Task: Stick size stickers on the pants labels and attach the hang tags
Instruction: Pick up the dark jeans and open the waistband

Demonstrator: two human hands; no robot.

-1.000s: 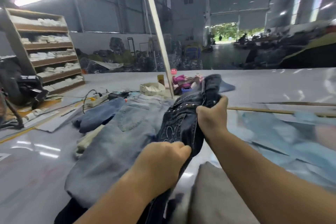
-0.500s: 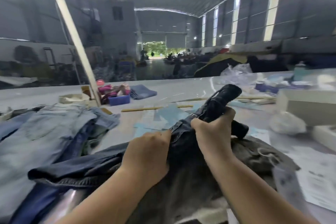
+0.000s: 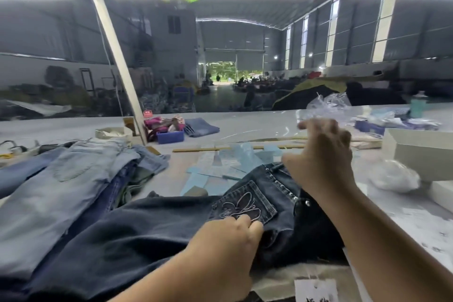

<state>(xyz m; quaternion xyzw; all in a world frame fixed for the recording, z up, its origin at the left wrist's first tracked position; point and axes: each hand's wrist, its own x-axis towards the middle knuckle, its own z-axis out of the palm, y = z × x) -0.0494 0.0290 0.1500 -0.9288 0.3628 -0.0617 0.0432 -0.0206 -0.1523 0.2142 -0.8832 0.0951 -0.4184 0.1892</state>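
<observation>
A: Where do the dark jeans [image 3: 152,235] lie?

B: Flat on the table [image 3: 257,122], near its front edge, waistband to the right and legs running off to the left. The back pocket [image 3: 245,203] with its pale stitched motif faces up.

A: And the hands?

B: The left hand [image 3: 228,245] rests on the denim just below that pocket, fingers curled, knuckles up. Whether it pinches cloth I cannot tell. The right hand [image 3: 321,154] is lifted above the waistband, fingers spread and loose, holding nothing; it is blurred.

A: What crowds the left side?

B: A stack of lighter jeans [image 3: 66,191], overlapping the dark pair's legs. Its far edge reaches toward a slanted metal post [image 3: 117,61] that stands on the table.

A: Is there open room ahead?

B: Just beyond the waistband lie scattered pale blue paper slips [image 3: 235,162], then a long wooden ruler [image 3: 220,148] lying crosswise. Past the ruler the tabletop is bare and glossy up to a blue tray [image 3: 170,137] and a folded pair of jeans [image 3: 201,127] near the post.

A: And the right side?

B: White boxes [image 3: 416,149] and a crumpled clear plastic bag [image 3: 392,176] sit close to the right arm. A white tag [image 3: 316,289] with dark writing lies at the front edge, just beside the right forearm.
</observation>
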